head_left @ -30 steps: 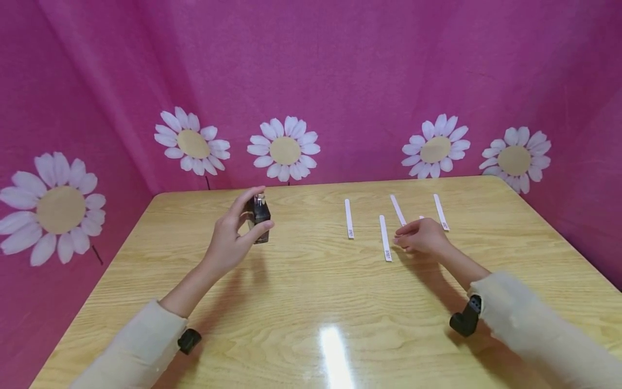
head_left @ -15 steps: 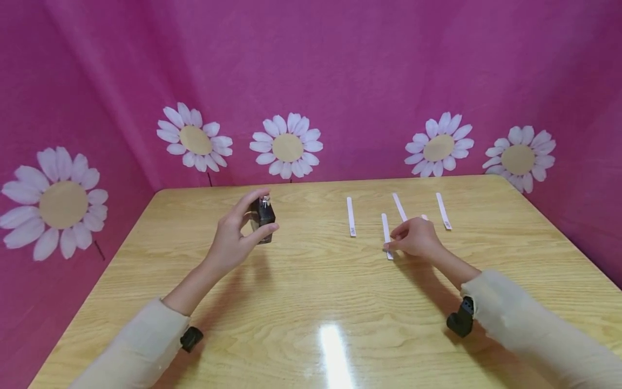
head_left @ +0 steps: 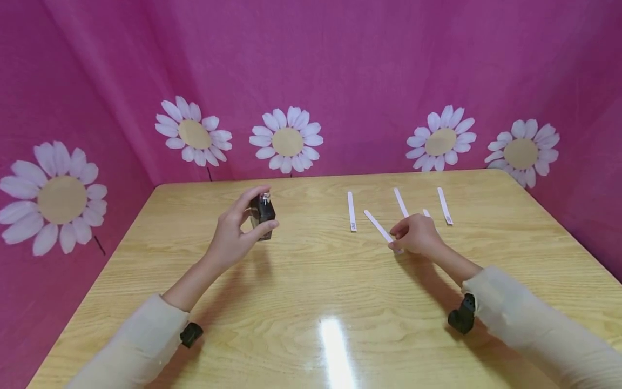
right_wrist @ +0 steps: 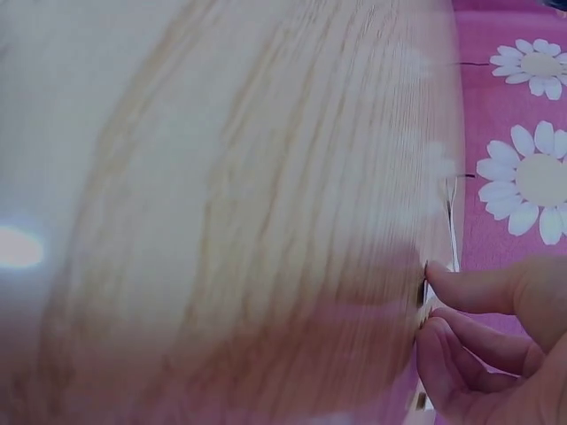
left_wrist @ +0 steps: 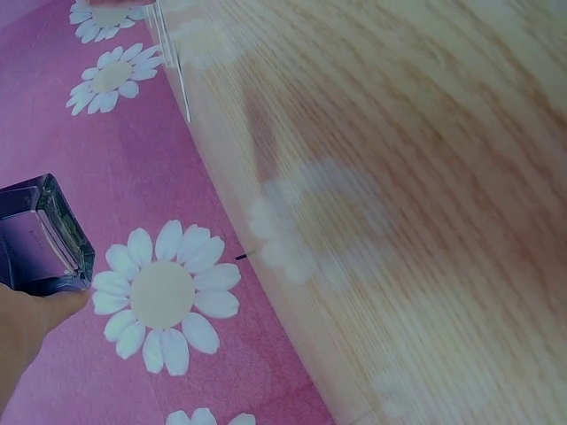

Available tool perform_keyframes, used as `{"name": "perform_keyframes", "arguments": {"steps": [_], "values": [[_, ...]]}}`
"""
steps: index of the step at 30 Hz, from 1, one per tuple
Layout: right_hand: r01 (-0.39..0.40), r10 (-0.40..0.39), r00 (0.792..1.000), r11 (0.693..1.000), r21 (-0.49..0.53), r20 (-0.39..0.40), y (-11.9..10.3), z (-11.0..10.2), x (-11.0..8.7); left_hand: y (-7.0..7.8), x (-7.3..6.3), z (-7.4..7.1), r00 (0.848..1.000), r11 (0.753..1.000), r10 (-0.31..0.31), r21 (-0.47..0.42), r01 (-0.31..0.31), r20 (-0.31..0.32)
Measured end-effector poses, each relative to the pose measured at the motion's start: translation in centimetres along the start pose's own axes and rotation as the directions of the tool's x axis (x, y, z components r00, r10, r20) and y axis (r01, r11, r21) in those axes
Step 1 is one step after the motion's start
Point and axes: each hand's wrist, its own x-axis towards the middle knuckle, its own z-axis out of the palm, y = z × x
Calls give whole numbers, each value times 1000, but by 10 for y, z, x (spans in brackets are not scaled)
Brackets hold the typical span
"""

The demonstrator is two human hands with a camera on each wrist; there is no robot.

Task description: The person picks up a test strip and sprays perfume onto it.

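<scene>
A small dark glass perfume bottle point(head_left: 264, 216) with a bare spray nozzle is gripped by my left hand point(head_left: 228, 240), above the table at left centre. One finger reaches over its top by the nozzle; the thumb is low on its side. In the left wrist view the bottle point(left_wrist: 44, 235) shows at the left edge. My right hand point(head_left: 419, 236) pinches the near end of a white perfume test strip point(head_left: 378, 226) lying slanted on the table. In the right wrist view, thumb and forefinger stand on either side of the strip's dark-marked end point(right_wrist: 422, 293).
Several more white strips lie around the right hand: one to its left point(head_left: 352, 212), one beyond it point(head_left: 400, 201), one partly hidden behind it point(head_left: 426, 213), one farther right point(head_left: 444, 206). A pink curtain point(head_left: 340, 81) with daisies borders the wooden table point(head_left: 272, 313).
My right hand has moved from beside the near strip onto its lower end. That strip has swung from nearly straight to slanted, its near end shifting right. The left hand still holds the bottle.
</scene>
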Motion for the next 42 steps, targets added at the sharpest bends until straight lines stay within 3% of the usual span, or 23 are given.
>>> {"name": "perform_keyframes", "arguments": {"steps": [10,19,24,27,30,37,39,42], "values": [[-36,35,999,998,58,4,4,-5,1,1,3,0,1000,1000,-7,0,7,5],[-115,109,992,987,112,60,7,-4,3,2,4,-2,1000,1000,-16,-1,16,4],[-180,160,980,966,186,116,6,-3,2,3,3,-2,1000,1000,-19,1,19,2],[-211,159,971,922,324,179,5,-4,1,2,3,-2,1000,1000,-16,2,16,0],[-257,142,955,839,479,262,4,-6,0,1,2,-1,1000,1000,-15,4,15,-1],[-341,109,920,693,635,376,4,-10,-1,-1,2,0,1000,1000,-17,-1,17,2],[-342,85,918,665,664,388,5,-11,-2,0,2,0,1000,1000,-17,-3,17,3],[-330,57,919,653,681,390,5,-12,-3,0,2,1,1000,1000,-12,-5,12,4]]}}
